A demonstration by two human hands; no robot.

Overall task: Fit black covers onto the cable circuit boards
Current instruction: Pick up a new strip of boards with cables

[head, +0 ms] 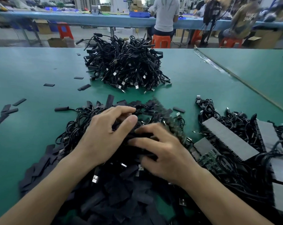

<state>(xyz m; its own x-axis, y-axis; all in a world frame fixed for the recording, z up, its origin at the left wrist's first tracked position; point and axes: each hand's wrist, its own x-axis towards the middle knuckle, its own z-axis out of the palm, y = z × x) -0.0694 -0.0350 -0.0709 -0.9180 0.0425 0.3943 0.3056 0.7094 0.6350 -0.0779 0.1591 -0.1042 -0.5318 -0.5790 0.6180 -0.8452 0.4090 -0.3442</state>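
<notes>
While your left hand (103, 137) and right hand (168, 153) curl their fingers into the near heap of flat black covers (121, 200), grip not visible, these seem light and limp, so pinch one edge.

An electronics assembly factory floor. Beyond the left hand (105, 135), a wide green-matted workbench (32, 70) carries a heap of black USB cables (126, 64). Green circuit boards (210, 158) lie right of the right hand (166, 153). Far beyond both hands, workers (165, 13) on orange plastic stools (162, 40) sit at a long blue bench (89, 18) with blue plastic bins (139, 14). Brown cardboard boxes (56, 42) stand beneath the bench.
</notes>
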